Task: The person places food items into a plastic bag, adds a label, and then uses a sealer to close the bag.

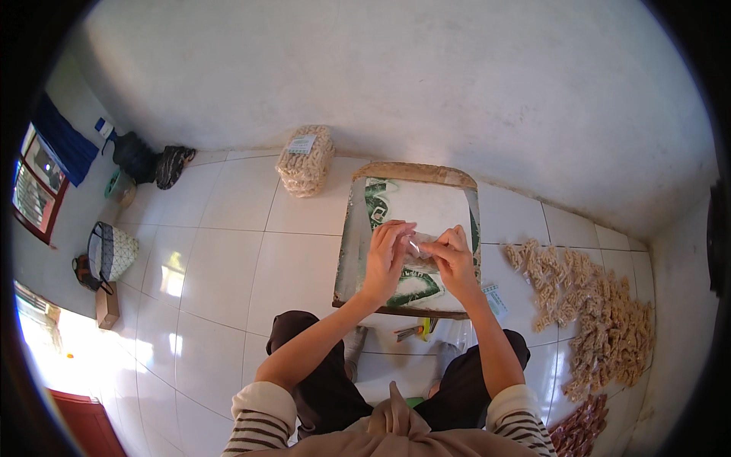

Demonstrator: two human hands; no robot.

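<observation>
Both my hands are over a low board-topped stand (358, 259) with a worn white surface and green markings. My left hand (387, 257) pinches the top of a small clear plastic bag (419, 255) with pale contents that I cannot make out. My right hand (450, 257) grips the same bag from the other side, fingertips near its crinkled top. The bag's lower part is partly hidden by my fingers. A small card with green print (493, 299) lies just right of the stand, and thin tools (411, 332) lie on the floor below its front edge.
A stacked bundle of pale bagged snacks (303, 171) stands behind left. Many similar bags (594, 335) are heaped at right, near reddish packets (575, 430). A patterned bag (114, 251), cardboard box (106, 305) and dark jug (133, 156) line the left wall.
</observation>
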